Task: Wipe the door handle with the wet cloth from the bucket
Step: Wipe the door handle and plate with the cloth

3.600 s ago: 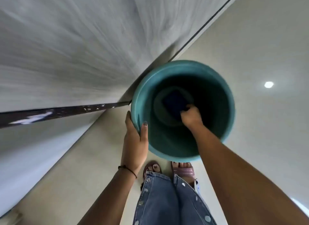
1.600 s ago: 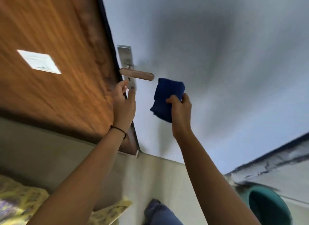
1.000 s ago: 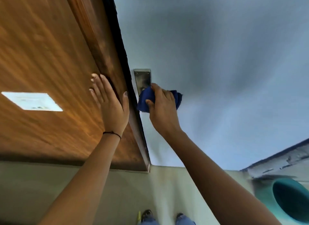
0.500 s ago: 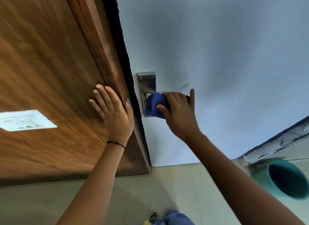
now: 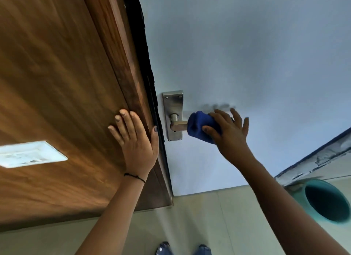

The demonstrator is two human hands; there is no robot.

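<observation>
The pale blue door [image 5: 247,55] fills the upper right of the view, with the brown wooden panel [image 5: 57,84] beside it on the left, across a dark gap. Low at the right edge, well apart from the work, the teal bucket [image 5: 326,201] stands on the beige tiled floor [image 5: 199,216] with its mouth toward the camera.

The left hand [image 5: 135,139] lies flat on the wooden panel, fingers spread and holding nothing (it looks like a brace). The right hand [image 5: 227,133] is the one at work: its thumb and palm press the dark blue cloth [image 5: 201,127] around the outer part of the lever, while the other fingers stand partly lifted and fanned, so the grasp is loose rather than a fist.

The steel backplate [image 5: 173,116] is fixed upright near the door's left edge. From its round boss the door handle [image 5: 178,126] runs level to the right. Only a short bare stretch shows between plate and cloth; the free end is hidden inside the cloth.

The lever's long axis runs left to right, and the bare stretch lies to the left of the right hand. The wipe looks under way, and covering that exposed part would mean sliding the cloth leftward along the lever toward the plate.
</observation>
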